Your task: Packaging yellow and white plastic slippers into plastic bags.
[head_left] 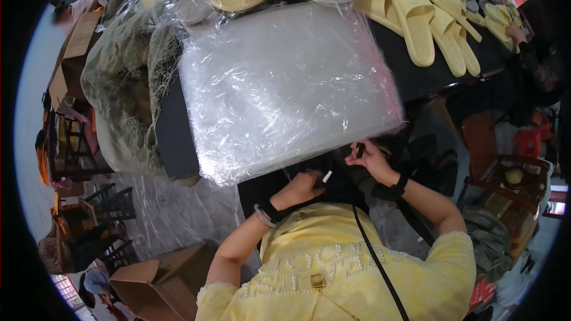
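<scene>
Black bag between left hand and right hand — both gripping.

A dark counter fills the middle, and far on it lie yellow slippers. The floor is pale, marble-like. An open cardboard box stands near left, dark chairs beside it. A wooden stool stands on the right.

Lighting even, moderately bright, from overhead. Strong white glare on the clear plastic sheeting across the dark surface. Deep shadow near, beneath its edge. Fisheye bends lines toward a black rim. Left margin overexposed; corners soft.
</scene>
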`<action>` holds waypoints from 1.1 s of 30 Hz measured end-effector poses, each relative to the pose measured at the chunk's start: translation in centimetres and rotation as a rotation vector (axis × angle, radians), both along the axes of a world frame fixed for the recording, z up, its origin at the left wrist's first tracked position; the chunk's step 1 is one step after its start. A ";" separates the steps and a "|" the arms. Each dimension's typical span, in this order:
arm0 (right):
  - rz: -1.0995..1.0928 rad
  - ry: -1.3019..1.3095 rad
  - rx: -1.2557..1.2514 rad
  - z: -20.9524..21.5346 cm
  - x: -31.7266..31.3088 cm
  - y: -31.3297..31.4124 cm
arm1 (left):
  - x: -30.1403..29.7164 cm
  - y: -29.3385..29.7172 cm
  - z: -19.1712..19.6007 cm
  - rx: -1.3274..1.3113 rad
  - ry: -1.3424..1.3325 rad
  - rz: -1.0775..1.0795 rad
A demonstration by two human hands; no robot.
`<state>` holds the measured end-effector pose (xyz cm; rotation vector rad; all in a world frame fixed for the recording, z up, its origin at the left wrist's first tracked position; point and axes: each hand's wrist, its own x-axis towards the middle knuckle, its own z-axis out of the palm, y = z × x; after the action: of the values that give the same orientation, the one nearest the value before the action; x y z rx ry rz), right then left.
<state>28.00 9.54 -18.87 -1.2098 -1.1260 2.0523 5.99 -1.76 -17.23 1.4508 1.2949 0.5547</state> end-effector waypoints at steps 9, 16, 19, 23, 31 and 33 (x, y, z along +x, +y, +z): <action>0.646 -0.310 0.795 7.8 -1.2 -2.0 | 0.6 -1.7 2.1 0.191 0.324 -0.130; 1.150 -0.668 0.765 6.9 -2.9 -4.0 | -0.1 -2.5 1.6 0.265 0.255 -0.098; 1.014 -0.669 1.318 5.4 -2.5 -4.6 | -0.2 -2.2 2.1 0.389 0.138 -0.096; 1.015 -0.732 1.321 4.6 -1.6 -4.7 | -1.1 -1.7 2.5 0.271 0.206 -0.137; 0.853 -0.856 1.434 6.2 -0.8 -4.5 | -0.8 -3.3 3.5 0.651 0.570 -0.012; 0.848 -0.839 1.426 6.5 -1.0 -4.7 | -0.6 -3.9 4.5 0.486 0.600 -0.064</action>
<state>27.05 4.86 -12.40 -0.7342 -3.0330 0.4015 5.39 -5.68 -12.70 2.1676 1.6359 0.4187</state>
